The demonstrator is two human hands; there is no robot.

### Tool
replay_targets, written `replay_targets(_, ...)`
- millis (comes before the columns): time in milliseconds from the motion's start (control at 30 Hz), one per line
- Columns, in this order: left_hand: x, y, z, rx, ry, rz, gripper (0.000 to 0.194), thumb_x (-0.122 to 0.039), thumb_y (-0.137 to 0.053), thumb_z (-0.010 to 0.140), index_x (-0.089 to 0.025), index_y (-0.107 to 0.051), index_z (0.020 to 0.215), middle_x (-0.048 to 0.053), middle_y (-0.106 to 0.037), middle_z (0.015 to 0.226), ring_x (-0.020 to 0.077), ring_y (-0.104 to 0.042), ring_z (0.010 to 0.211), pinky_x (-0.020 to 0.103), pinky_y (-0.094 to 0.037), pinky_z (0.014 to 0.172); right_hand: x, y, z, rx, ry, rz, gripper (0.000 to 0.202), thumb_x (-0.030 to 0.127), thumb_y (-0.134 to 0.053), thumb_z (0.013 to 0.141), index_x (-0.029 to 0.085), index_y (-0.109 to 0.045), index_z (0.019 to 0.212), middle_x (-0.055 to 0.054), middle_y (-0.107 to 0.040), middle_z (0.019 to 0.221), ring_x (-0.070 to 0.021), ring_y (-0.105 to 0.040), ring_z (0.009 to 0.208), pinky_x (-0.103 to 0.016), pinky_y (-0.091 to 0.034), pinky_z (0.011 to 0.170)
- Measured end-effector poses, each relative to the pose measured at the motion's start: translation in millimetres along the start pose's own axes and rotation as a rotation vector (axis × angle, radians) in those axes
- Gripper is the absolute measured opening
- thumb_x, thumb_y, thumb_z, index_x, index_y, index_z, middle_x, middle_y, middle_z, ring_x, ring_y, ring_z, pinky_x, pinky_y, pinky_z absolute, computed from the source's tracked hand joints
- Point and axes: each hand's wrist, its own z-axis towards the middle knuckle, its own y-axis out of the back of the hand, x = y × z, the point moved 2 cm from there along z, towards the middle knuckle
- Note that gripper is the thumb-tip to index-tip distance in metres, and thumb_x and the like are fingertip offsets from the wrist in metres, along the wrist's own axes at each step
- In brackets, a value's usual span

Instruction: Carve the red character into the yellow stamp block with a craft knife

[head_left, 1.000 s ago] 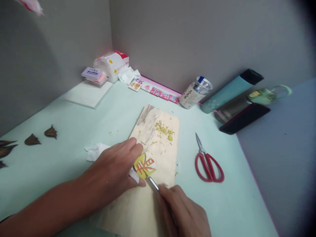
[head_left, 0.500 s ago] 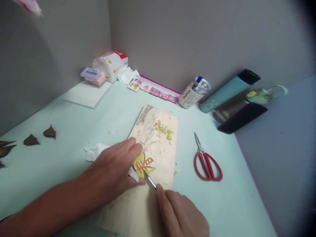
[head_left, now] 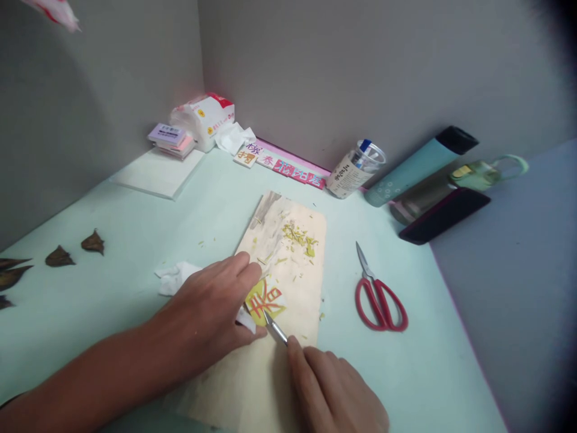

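My left hand (head_left: 220, 294) is closed at the edge of a small yellow-and-white carving block (head_left: 274, 299) that bears a red character. A bit of white tissue (head_left: 246, 319) shows under its fingers. My right hand (head_left: 336, 391) grips a silver craft knife (head_left: 276, 329), its tip touching the lower edge of the block near the red strokes. Both rest over a pale wooden board (head_left: 302, 294). Yellow-green shavings (head_left: 300, 236) lie scattered on the board's far half. The left fingers hide part of the block.
Red-handled scissors (head_left: 381, 300) lie to the right of the board. Crumpled tissue (head_left: 175, 276) and dark dried leaf-like pieces (head_left: 60, 257) are to the left. Along the back stand a tissue pack (head_left: 207, 117), a plastic cup (head_left: 354, 171), a blue bottle (head_left: 415, 165) and a dark phone-like slab (head_left: 444, 216).
My right hand and the knife have shifted very slightly right and down in view. The left hand keeps its hold on the block; the whole scene has drifted a little rightward.
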Motion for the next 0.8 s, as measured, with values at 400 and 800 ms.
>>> replay_targets(400, 5.3, -1.7, -1.2, 0.007, -0.035, 0.009, 0.035, -0.019, -0.077, 0.076, -0.023, -0.047, 0.093, 0.0, -0.052, 0.095, 0.0245, -0.058, 0.088, 0.037, -0.042, 0.073, -18.9, 8.1, 7.0, -0.098, -0.168, 0.357, 0.025, 0.014, -0.048, 0.107, 0.015, -0.072, 0.114, -0.007, -0.074, 0.077, -0.0161, -0.066, 0.059, -0.024, -0.049, 0.052)
replay_targets(800, -39.3, 17.8, -27.3, -0.209, -0.195, -0.636, 0.051, -0.065, -0.051, 0.101, -0.032, -0.046, 0.14, 0.007, -0.056, 0.121, 0.0238, -0.06, 0.096, 0.036, -0.057, 0.081, -3.0, 10.3, 30.0, 0.068, -0.974, 1.493, 0.052, 0.063, -0.054, 0.101, 0.016, -0.078, 0.102, 0.003, -0.055, 0.054, -0.0067, -0.031, 0.039, -0.018, -0.024, 0.04)
